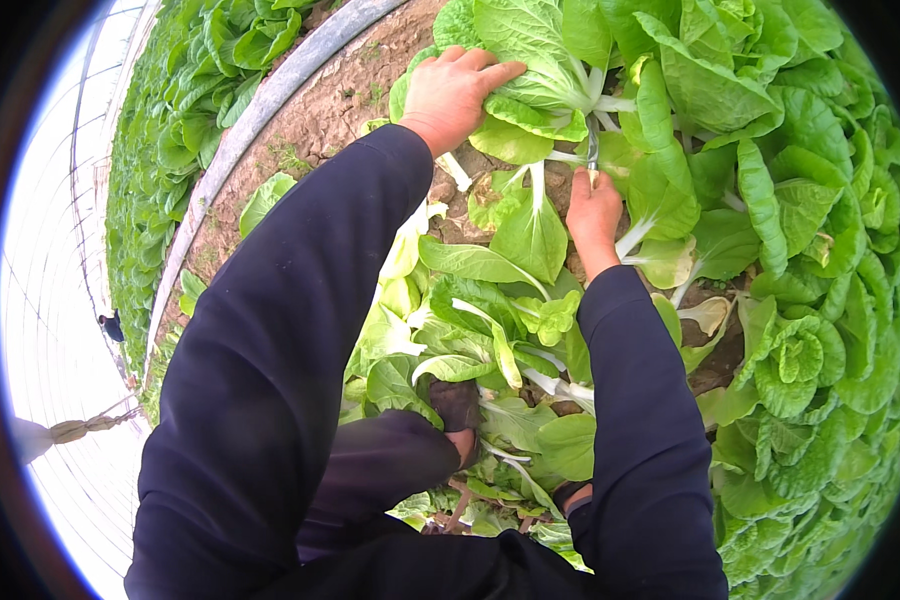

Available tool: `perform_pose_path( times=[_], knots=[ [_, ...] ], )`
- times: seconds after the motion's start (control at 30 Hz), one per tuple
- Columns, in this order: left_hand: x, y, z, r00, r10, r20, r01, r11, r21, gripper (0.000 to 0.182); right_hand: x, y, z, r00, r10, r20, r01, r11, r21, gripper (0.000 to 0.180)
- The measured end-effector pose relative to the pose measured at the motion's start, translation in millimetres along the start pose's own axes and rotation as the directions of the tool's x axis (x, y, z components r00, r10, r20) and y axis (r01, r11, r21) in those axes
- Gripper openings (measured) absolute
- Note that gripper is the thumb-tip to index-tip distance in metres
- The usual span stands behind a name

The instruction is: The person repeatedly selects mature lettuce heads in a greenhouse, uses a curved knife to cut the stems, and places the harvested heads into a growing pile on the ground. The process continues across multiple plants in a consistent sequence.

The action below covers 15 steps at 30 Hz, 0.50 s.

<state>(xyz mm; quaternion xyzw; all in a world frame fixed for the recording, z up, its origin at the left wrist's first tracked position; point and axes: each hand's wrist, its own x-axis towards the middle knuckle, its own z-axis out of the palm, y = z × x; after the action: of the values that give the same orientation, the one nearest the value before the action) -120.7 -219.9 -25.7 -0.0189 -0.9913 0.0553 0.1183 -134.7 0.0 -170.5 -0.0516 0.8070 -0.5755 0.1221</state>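
My left hand (454,94) grips the outer leaves of a leafy Chinese cabbage (540,67), thumb lying across the green blades. The plant leans over, so its pale stalks and base face my right side. In my right hand (597,214) is a small knife, held by its handle; the metal blade (592,141) points at the base of the cabbage. Leaves around the base hide part of the blade's tip. Just below, between my forearms, a broad loose leaf (531,232) lies on the soil.
Dense cabbages (802,345) fill the right side. Cut leaves (480,337) litter the ground around my shoe (456,405). A grey hose (270,112) curves along bare soil (322,120) at left, with another cabbage bed (157,142) beyond. A person (111,327) is far off by the greenhouse wall (52,225).
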Motion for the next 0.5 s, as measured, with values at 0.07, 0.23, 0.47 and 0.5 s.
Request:
perform_pose_path(
  times=[0.07, 0.23, 0.47, 0.5],
  knots=[
    [0, 1, -11, 1.000, 0.025, 0.005, -0.025, 1.000, 0.019, 0.056, -15, -6, -3, 0.983, 0.162, 0.090, -0.171, 0.980, 0.098, 0.031],
    [-23, 3, -81, 0.987, 0.161, 0.002, -0.161, 0.987, 0.027, 0.057, -70, -44, -25, 0.841, 0.457, 0.289, -0.535, 0.627, 0.567, 0.029],
    [-92, 19, -194, 0.996, 0.016, 0.083, 0.012, 0.946, -0.324, 0.054, -119, -115, -35, 0.848, 0.375, 0.373, -0.481, 0.252, 0.840, 0.047],
    [-103, 19, -204, 0.994, -0.059, 0.090, 0.088, 0.930, -0.358, 0.051, -126, -125, -43, 0.890, 0.297, 0.346, -0.430, 0.298, 0.852, 0.047]
  ],
)
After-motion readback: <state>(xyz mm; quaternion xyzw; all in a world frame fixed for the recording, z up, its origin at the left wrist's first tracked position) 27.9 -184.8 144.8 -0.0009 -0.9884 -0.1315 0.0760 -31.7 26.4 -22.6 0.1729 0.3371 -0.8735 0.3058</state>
